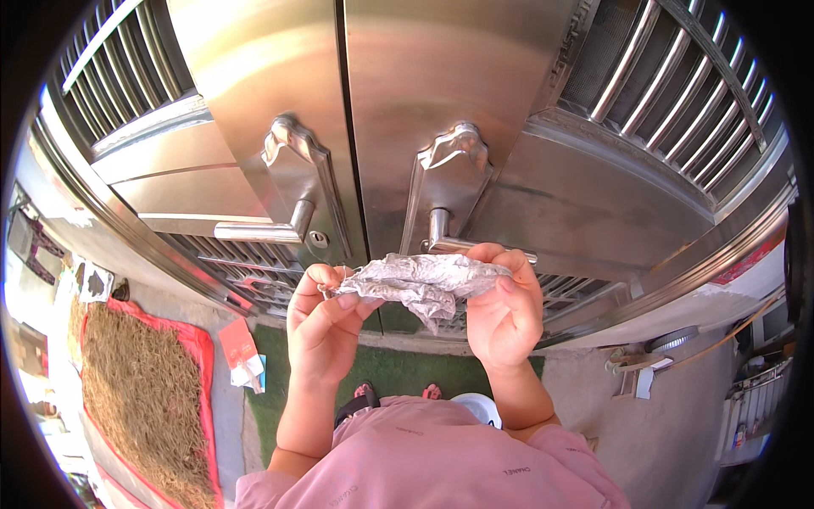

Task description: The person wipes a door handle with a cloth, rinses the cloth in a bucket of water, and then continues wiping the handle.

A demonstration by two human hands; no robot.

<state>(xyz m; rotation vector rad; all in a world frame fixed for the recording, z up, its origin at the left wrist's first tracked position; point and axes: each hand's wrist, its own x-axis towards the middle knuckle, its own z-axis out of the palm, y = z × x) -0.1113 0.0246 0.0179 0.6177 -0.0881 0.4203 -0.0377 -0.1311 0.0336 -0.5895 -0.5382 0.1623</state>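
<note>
A crumpled, damp-looking grey-white cloth is stretched between my two hands in front of a metal double door. My left hand pinches its frayed left end between thumb and fingers. At the right end, my right hand grips the cloth, and a loose fold hangs down between the hands. Just behind the cloth is the right lever handle, its outer part partly hidden by my right hand. The left lever handle sits above my left hand, with a keyhole beside it.
A white bucket stands by my feet on a green mat, partly hidden by my shirt. To the left, dried plant stalks lie on a red sheet. Barred panels fill the upper door. A tyre lies at right.
</note>
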